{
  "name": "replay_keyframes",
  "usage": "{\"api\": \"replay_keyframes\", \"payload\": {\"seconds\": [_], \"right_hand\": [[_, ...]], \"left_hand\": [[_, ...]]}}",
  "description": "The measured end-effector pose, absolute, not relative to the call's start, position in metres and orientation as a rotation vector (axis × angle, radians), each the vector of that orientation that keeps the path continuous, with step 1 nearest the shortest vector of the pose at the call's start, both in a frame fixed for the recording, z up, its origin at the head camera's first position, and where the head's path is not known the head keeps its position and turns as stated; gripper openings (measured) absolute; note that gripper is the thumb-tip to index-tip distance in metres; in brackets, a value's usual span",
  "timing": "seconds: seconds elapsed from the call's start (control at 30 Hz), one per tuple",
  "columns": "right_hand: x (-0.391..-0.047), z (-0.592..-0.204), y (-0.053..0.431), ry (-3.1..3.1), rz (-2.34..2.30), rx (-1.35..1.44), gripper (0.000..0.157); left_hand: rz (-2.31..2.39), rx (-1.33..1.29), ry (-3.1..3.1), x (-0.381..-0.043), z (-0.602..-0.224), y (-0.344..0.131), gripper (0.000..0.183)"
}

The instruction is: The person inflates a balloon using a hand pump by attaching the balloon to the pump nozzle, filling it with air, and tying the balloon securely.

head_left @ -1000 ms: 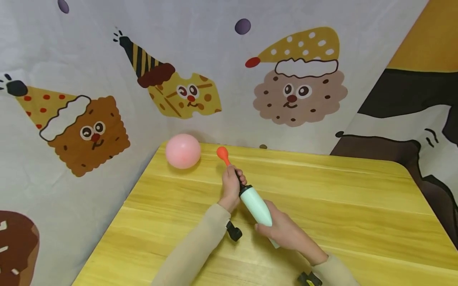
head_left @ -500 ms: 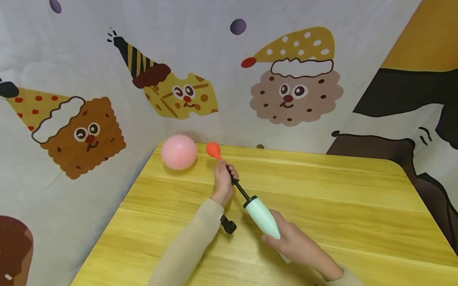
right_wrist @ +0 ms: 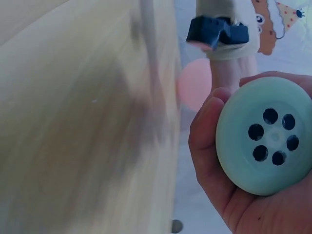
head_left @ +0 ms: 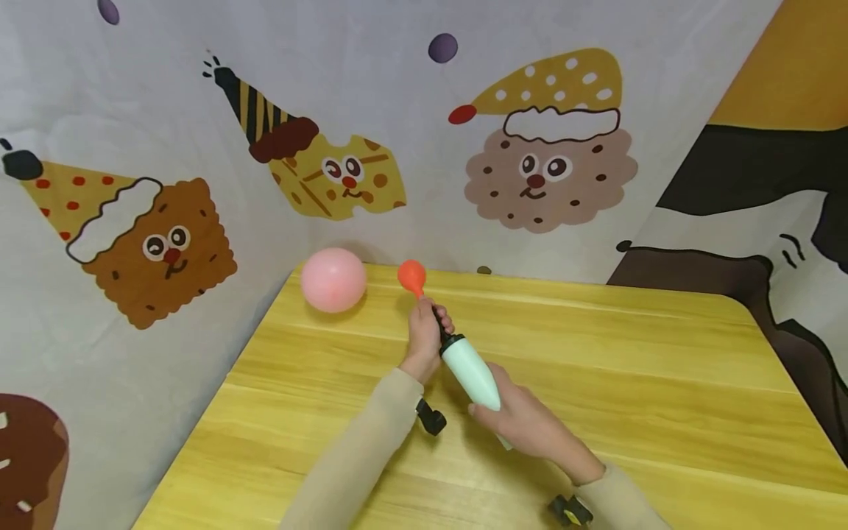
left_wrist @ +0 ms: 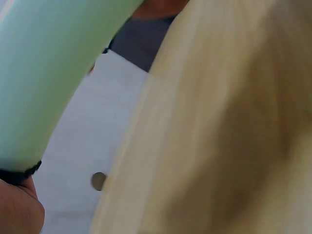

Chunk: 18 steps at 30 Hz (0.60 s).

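A mint-green balloon pump slants across the middle of the head view. At its far end is a small, partly inflated orange-red balloon. My left hand grips the pump's black front part, close to the balloon's neck. Lower down, my right hand holds the green barrel, its fingers round the far side. The barrel's black collar sits right by the left hand. In the right wrist view, the pump's round end cap with several holes faces the camera. The left wrist view catches the barrel close up.
A larger pink balloon rests at the table's far left corner. Beneath the hands lies the wooden table. A white cloth backdrop with cartoon biscuits rises behind its back edge. Black wrist mounts are on both sleeves.
The barrel was drawn back half a second ago, baring the black rod; now the right hand has pushed it up to the left hand. The orange-red balloon looks slightly bigger than a second ago.
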State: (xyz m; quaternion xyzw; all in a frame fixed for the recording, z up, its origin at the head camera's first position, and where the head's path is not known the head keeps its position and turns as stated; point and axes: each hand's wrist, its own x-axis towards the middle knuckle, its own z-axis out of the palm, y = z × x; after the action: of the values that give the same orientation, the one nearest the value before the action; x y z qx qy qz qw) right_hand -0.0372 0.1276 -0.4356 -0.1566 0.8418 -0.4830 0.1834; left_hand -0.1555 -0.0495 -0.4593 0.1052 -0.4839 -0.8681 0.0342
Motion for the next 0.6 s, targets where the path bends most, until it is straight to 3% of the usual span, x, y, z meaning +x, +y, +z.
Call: {"api": "replay_keyframes", "payload": {"seconds": [0.33,0.6], "right_hand": [[-0.006,-0.428,0.146,2.447,-1.289,-0.523,0.072],[-0.009,-0.434,0.141,2.499,-1.230,-0.540,0.070]], "left_hand": [[-2.560,0.279,-1.375,-0.175,-0.432,-0.097,0.038],[-2.580,0.290,-1.329,-0.157,-0.446,-0.080,0.035]]}}
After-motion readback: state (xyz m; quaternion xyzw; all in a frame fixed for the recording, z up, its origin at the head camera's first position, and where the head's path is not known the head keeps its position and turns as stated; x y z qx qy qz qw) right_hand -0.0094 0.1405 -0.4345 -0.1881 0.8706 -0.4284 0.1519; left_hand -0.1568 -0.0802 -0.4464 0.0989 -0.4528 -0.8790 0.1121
